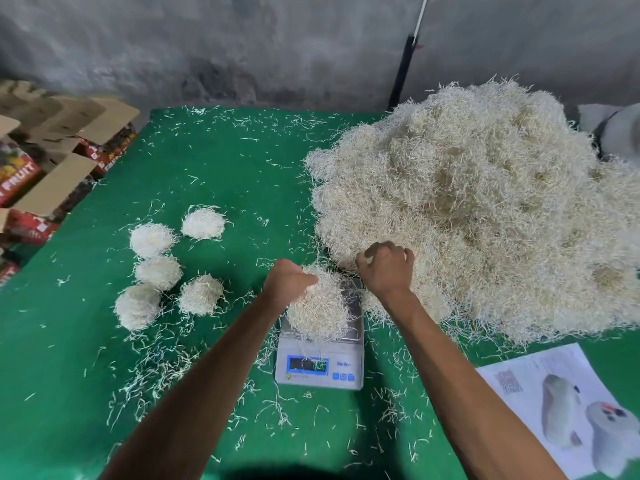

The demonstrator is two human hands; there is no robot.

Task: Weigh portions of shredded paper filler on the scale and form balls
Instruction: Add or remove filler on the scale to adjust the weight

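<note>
A small white digital scale (320, 367) stands on the green table (214, 168) near the middle front. A rounded portion of cream shredded paper (320, 311) lies on its pan. My left hand (289, 280) grips the left top of that portion with curled fingers. My right hand (386, 266) is just right of the scale at the edge of the big heap of shredded paper (485, 209), its fingers curled into the strands. Several finished paper balls (157, 271) lie in a cluster to the left of the scale.
Loose paper strands litter the table. Open cardboard fruit boxes (52, 161) are stacked off the left edge. A printed sheet with pictures (568, 407) lies at the front right. A grey wall and a black pole (401, 71) stand behind the table.
</note>
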